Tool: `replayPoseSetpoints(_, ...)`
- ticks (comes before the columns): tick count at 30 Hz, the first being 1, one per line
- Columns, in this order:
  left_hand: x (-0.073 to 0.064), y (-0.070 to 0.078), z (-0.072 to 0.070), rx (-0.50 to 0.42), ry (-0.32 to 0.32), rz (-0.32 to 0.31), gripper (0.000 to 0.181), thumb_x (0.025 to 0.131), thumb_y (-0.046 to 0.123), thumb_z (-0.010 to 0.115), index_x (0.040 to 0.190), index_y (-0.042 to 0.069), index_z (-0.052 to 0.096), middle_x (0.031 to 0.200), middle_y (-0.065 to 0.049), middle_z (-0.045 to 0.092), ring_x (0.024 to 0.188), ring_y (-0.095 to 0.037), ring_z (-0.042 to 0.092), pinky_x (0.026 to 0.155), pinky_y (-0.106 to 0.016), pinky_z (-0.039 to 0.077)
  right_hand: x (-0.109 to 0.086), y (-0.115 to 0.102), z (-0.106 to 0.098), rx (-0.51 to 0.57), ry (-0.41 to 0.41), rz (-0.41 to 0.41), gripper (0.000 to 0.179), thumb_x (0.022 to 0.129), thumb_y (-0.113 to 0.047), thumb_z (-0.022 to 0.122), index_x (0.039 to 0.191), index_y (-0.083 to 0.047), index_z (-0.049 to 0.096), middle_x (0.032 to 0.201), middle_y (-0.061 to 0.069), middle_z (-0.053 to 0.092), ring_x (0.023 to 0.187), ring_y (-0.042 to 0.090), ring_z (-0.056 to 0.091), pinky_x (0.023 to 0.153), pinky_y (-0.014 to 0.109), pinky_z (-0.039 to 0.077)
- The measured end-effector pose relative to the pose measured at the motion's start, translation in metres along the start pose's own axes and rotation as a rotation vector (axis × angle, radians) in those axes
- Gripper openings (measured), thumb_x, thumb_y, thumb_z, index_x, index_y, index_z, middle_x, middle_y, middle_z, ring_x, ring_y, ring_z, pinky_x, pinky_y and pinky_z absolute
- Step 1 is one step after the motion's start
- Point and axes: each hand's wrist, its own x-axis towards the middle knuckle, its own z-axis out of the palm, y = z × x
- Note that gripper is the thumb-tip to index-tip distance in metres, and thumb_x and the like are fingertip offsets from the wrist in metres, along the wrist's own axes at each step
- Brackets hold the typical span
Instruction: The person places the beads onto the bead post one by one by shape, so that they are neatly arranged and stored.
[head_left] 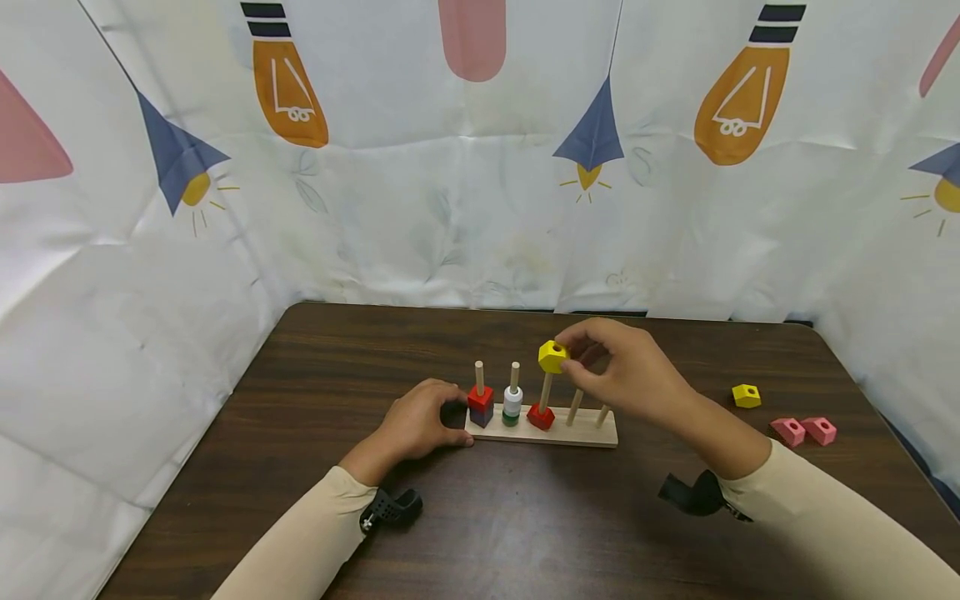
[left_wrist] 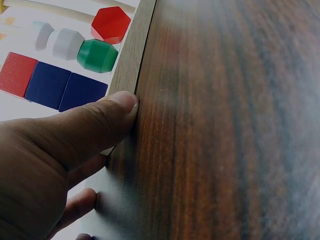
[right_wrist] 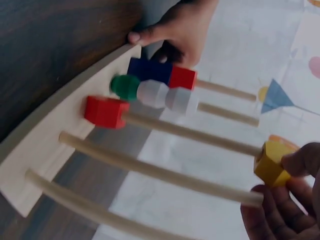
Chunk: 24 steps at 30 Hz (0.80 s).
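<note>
A wooden peg board (head_left: 577, 433) with several upright pegs stands on the table. My left hand (head_left: 416, 423) grips its left end, the thumb (left_wrist: 117, 107) on the front edge. Between thumb and fingers my right hand (head_left: 630, 367) pinches a yellow block (head_left: 552, 357) with a hole, at the top of the third peg (right_wrist: 195, 136). A red block (head_left: 540, 417) sits at that peg's foot. The left peg carries a red block (right_wrist: 183, 77) over dark blue ones (left_wrist: 48, 85); the second bears white beads (right_wrist: 152, 93) above a green one (right_wrist: 124, 87). Two right-hand pegs are bare.
To the right on the dark wooden table (head_left: 480, 533) lie another yellow block (head_left: 746, 396) and two pink blocks, one on the left (head_left: 788, 431) and one on the right (head_left: 820, 430). A printed white curtain (head_left: 465, 217) hangs behind the table.
</note>
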Motion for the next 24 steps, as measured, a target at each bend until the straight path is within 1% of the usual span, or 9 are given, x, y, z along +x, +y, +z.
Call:
replayPoseSetpoints(4,0.0,0.0,0.0,-0.002,0.002,0.0,0.053,0.07,0.04,0.095,0.115,0.02,0.076,0.125,-0.004,0.067,0.123,-0.024,0.059,0.097,-0.05,0.051,-0.002,-0.005,0.006,-0.007,0.026,0.042,0.028,0.089,-0.003,0.077,0.115,-0.007,0.069,0.106,0.001,0.069,0.087,0.014,0.068,0.075,0.039,0.059)
replayPoseSetpoints(8,0.0,-0.001,0.001,-0.004,0.002,-0.006,0.052,0.071,0.04,0.095,0.115,0.022,0.076,0.127,-0.004,0.067,0.125,-0.024,0.058,0.097,-0.05,0.05,-0.003,-0.009,0.01,-0.007,0.038,0.055,0.03,0.089,-0.002,0.077,0.117,-0.005,0.068,0.108,0.002,0.069,0.088,0.015,0.068,0.077,0.041,0.059)
replayPoseSetpoints(12,0.0,-0.001,0.001,-0.006,0.004,-0.007,0.051,0.071,0.04,0.095,0.114,0.023,0.076,0.127,-0.004,0.067,0.126,-0.024,0.057,0.098,-0.051,0.05,-0.004,-0.01,0.014,-0.017,0.041,0.055,0.031,0.089,-0.002,0.077,0.118,-0.005,0.067,0.108,0.002,0.069,0.089,0.015,0.067,0.078,0.037,0.058)
replayPoseSetpoints(15,0.0,-0.002,0.001,-0.007,0.004,-0.005,0.051,0.071,0.04,0.095,0.115,0.022,0.076,0.128,-0.004,0.067,0.126,-0.025,0.057,0.097,-0.051,0.05,-0.005,-0.01,0.018,-0.023,0.056,0.073,0.031,0.088,-0.003,0.078,0.118,-0.005,0.067,0.107,0.001,0.069,0.088,0.014,0.066,0.078,0.034,0.057)
replayPoseSetpoints(19,0.0,-0.001,0.001,-0.005,0.001,-0.007,0.051,0.071,0.04,0.095,0.115,0.023,0.076,0.128,-0.005,0.066,0.126,-0.025,0.057,0.097,-0.051,0.05,-0.008,-0.012,0.023,-0.015,0.098,0.111,0.03,0.089,-0.004,0.077,0.117,-0.005,0.067,0.105,0.001,0.069,0.088,0.014,0.065,0.079,0.034,0.057)
replayPoseSetpoints(24,0.001,-0.001,0.002,-0.006,-0.001,-0.015,0.051,0.071,0.041,0.095,0.115,0.023,0.076,0.129,-0.005,0.066,0.126,-0.024,0.057,0.097,-0.051,0.05,-0.013,-0.011,0.034,-0.019,0.153,0.148,0.031,0.09,-0.004,0.076,0.119,-0.003,0.065,0.104,0.003,0.067,0.086,0.017,0.061,0.076,0.035,0.056)
